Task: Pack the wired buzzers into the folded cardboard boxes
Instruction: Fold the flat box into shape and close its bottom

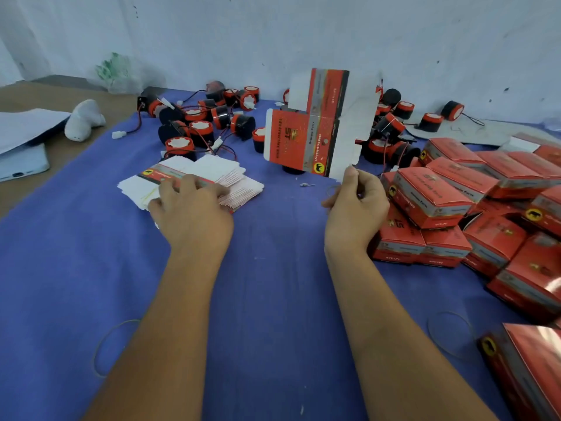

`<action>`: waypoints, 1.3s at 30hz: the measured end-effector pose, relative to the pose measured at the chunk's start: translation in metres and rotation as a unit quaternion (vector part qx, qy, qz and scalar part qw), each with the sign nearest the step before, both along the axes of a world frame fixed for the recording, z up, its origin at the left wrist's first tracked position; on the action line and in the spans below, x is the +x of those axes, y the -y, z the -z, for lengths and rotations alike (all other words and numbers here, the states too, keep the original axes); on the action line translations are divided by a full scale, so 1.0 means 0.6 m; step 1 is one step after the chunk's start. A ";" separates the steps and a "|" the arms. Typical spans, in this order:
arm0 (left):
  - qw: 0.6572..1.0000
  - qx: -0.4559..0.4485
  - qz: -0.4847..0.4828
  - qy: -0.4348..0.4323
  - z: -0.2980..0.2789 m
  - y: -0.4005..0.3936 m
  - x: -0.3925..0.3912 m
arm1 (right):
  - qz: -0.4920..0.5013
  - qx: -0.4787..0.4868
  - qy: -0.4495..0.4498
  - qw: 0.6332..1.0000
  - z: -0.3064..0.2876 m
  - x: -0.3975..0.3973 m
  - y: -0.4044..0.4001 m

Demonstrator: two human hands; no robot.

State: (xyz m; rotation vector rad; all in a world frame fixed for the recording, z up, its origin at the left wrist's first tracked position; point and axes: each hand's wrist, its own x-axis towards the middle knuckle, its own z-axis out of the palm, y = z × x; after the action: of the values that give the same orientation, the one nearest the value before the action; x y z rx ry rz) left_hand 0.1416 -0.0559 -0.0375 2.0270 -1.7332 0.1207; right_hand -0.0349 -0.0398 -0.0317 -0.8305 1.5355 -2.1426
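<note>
Flat box [315,129] upright above right grip [353,205]

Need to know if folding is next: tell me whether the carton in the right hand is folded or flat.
Flat. The carton hangs unfolded from the right hand, which pinches its lower edge, white flaps spread, nothing inside.
</note>
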 end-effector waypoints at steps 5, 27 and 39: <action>0.957 -0.216 0.141 -0.130 -0.014 -0.011 -0.041 | -0.057 0.028 -0.046 0.997 0.006 0.003 0.000; 0.991 -0.099 -0.045 -0.077 0.002 0.006 0.029 | -0.046 0.013 -0.251 0.967 0.017 0.002 -0.011; 0.753 -0.146 0.306 -0.564 -0.030 -0.007 -0.041 | -0.079 -0.010 -0.291 0.953 0.010 0.007 -0.010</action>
State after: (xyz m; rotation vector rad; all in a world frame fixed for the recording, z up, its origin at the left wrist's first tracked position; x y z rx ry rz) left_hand 0.1172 -0.0516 -0.0197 0.8023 -1.2775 -0.8233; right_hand -0.0309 -0.0337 -0.0375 -1.6405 1.6311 -1.8895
